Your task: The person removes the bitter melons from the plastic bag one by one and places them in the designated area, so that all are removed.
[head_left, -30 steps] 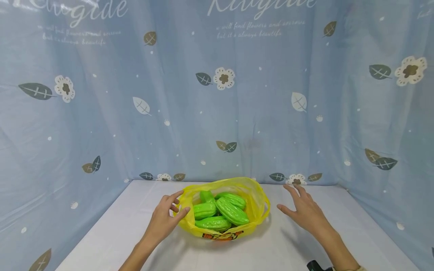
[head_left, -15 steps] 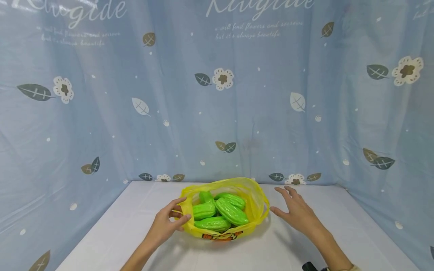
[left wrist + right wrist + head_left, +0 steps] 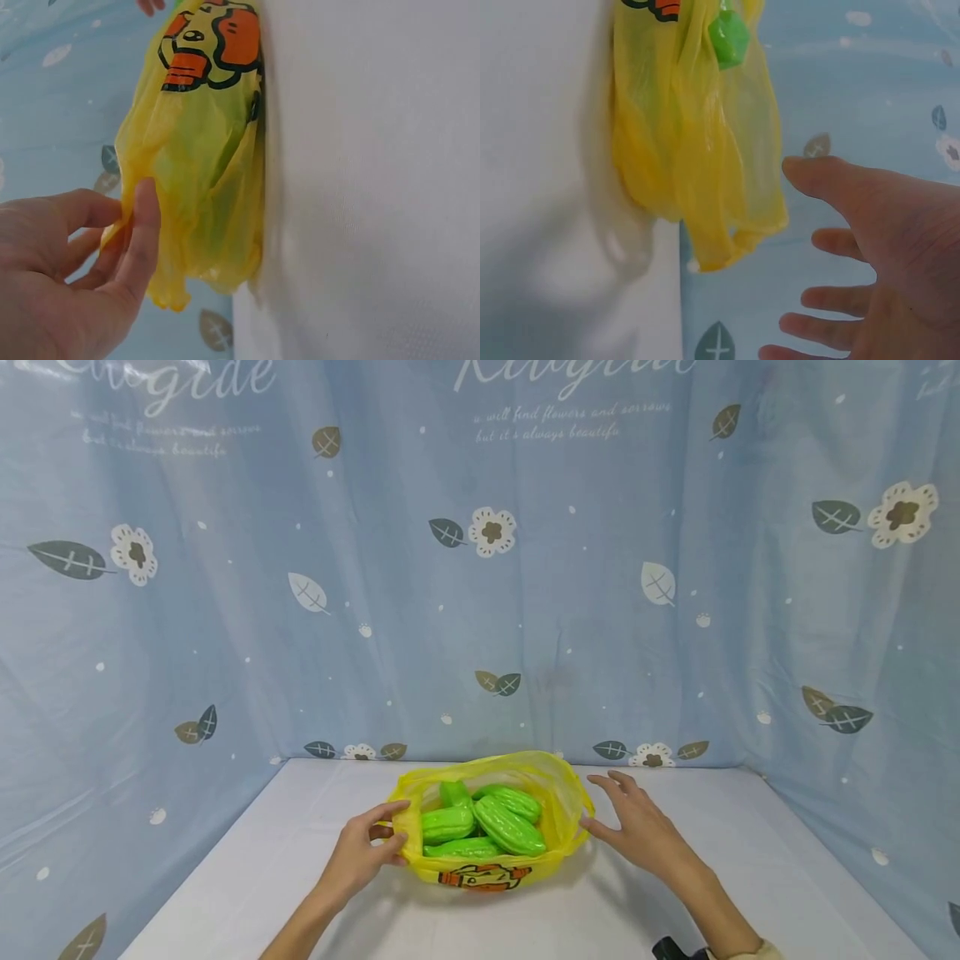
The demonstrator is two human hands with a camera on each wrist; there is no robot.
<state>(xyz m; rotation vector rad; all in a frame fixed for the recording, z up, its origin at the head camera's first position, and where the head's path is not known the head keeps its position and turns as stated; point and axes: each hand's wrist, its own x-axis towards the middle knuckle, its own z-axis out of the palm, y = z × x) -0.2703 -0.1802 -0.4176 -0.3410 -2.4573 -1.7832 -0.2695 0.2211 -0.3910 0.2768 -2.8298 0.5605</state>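
Observation:
A yellow plastic bag (image 3: 551,862) with a cartoon print stands on the table, its mouth spread wide. Inside lie several glossy green ridged vegetables that look like bitter melons (image 3: 510,827); their undersides are hidden. My left hand (image 3: 358,857) pinches the bag's left rim between thumb and fingers. In the left wrist view, that hand (image 3: 82,277) has the thin yellow film between thumb and fingertips. By the bag's right rim, my right hand (image 3: 645,835) has its fingers spread. The right wrist view shows its thumb tip close to the bag (image 3: 720,187), gripping nothing.
The table (image 3: 480,931) has a white cover. A blue curtain (image 3: 480,610) printed with leaves and flowers surrounds the back and both sides. A small black object (image 3: 667,948) is near the right wrist at the bottom edge.
My left hand has closed its thumb and fingers on the bag's left rim, and the bag has shifted slightly left. My right hand has moved left, up to the bag's right rim.

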